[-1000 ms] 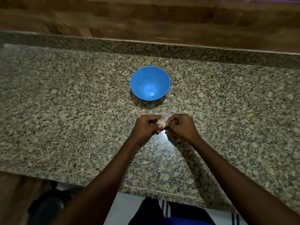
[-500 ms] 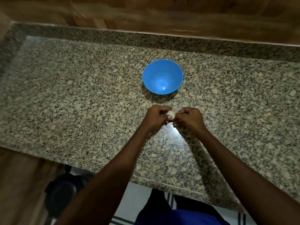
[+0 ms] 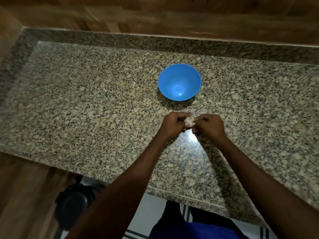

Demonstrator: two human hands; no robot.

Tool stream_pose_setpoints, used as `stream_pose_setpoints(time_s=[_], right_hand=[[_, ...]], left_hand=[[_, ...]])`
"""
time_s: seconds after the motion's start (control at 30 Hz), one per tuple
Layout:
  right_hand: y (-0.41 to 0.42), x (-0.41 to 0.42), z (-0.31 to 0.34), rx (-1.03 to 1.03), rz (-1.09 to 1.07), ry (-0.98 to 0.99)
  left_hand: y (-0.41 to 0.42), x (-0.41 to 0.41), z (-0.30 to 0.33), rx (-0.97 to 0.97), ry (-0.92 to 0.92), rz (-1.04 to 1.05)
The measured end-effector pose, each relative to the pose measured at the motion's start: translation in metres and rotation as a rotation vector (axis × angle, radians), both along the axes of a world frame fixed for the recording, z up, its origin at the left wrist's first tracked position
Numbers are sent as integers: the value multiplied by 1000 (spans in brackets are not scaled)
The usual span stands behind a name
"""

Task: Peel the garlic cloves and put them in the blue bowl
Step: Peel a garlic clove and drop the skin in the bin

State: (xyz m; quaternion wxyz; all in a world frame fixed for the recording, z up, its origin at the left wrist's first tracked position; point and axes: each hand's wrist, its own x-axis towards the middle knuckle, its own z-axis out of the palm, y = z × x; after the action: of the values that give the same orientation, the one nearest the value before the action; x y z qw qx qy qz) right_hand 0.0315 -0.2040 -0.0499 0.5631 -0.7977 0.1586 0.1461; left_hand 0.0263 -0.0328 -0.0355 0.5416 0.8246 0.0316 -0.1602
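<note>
Head view looks down on a granite counter (image 3: 86, 104) with both hands meeting just in front of the bowl (image 3: 179, 81). The left hand (image 3: 174, 125) has its fingers curled round a pale piece of garlic (image 3: 189, 120), and the right hand (image 3: 209, 125) pinches at the same piece from the other side. The garlic sits between the two sets of fingertips, held above the counter, near the bowl but not over it. The bowl looks empty; no peeled clove shows inside.

Whether the piece is a whole head or one clove is too small to tell, and no loose skin is visible. Peeling seems barely begun.

The main risk is a slip: papery skin gives way suddenly, and a hard pull could send a clove out of the pinch and across the smooth counter, or off its near edge to the floor. Too tight a squeeze could bruise or split the clove. The light is dim, so thin bits of skin could go unnoticed and end up in the bowl with the clove.
</note>
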Motion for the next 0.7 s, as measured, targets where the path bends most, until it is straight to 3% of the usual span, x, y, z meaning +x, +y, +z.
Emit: stream_pose_setpoints(time_s=[0.1, 0.23, 0.43, 0.53, 0.63, 0.7], right_hand=[[-4, 0, 3, 251, -139, 115], [-12, -6, 10, 338, -128, 167], [-26, -7, 11, 119, 10, 173], [-27, -4, 12, -21, 121, 141], [-26, 2, 13, -320, 263, 57], [-25, 10, 17, -457, 336, 99]], left_hand=[[1, -2, 2, 59, -85, 7], [-1, -6, 5, 174, -186, 25], [-10, -45, 0, 429, -255, 201], [-13, -67, -9, 591, -329, 64], [-15, -75, -17, 760, -321, -65], [-15, -78, -21, 790, -300, -88]])
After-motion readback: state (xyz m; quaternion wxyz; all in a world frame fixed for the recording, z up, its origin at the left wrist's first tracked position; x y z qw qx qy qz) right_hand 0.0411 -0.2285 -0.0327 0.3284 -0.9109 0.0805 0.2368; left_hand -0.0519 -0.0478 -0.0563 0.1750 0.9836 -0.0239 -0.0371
